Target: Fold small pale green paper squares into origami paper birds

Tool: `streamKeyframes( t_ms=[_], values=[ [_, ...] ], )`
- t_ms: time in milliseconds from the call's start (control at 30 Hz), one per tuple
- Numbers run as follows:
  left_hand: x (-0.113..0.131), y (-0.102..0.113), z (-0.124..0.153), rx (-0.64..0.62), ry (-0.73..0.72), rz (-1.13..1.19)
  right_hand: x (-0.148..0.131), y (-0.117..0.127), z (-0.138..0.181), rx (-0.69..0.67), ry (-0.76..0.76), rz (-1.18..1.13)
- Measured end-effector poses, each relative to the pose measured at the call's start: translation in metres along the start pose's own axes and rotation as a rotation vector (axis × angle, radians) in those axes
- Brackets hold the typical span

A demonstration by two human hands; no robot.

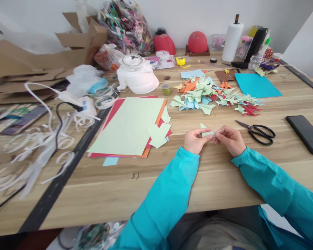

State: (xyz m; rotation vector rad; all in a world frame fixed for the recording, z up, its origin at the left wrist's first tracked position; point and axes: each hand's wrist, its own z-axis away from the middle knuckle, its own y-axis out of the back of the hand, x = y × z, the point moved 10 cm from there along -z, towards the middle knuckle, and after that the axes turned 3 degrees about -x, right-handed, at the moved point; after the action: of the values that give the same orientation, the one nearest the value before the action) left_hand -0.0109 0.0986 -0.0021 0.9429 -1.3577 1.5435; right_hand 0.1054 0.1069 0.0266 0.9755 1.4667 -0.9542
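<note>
Both hands pinched one small green paper piece (pixel 208 133) above the table (pixel 224 173), nearer its front edge: left hand (pixel 195 140) fingertips on its left end, right hand (pixel 230 139) fingertips on its right. Scissors (pixel 257 132) lay just right of the hands; folded paper pile (pixel 211 95) sat further back.

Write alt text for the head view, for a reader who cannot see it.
The left hand and right hand, in teal sleeves, pinch a small pale green paper piece over a wooden table. Black scissors and a phone lie to the right, stacked coloured sheets to the left, folded paper shapes beyond.
</note>
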Motion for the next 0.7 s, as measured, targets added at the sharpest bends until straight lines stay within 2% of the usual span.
streamKeyframes(
  t_ms=[267,467,700],
  values=[
    [0.006,0.004,0.001,0.045,-0.041,-0.118,0.005,0.000,-0.001,0.000,-0.035,-0.037],
    [0.009,0.004,0.003,0.049,-0.063,-0.121,0.009,-0.002,0.000,-0.006,-0.084,-0.061],
    [0.007,0.007,0.001,0.055,-0.078,-0.092,0.005,-0.012,0.001,-0.109,-0.049,0.110]
  ],
)
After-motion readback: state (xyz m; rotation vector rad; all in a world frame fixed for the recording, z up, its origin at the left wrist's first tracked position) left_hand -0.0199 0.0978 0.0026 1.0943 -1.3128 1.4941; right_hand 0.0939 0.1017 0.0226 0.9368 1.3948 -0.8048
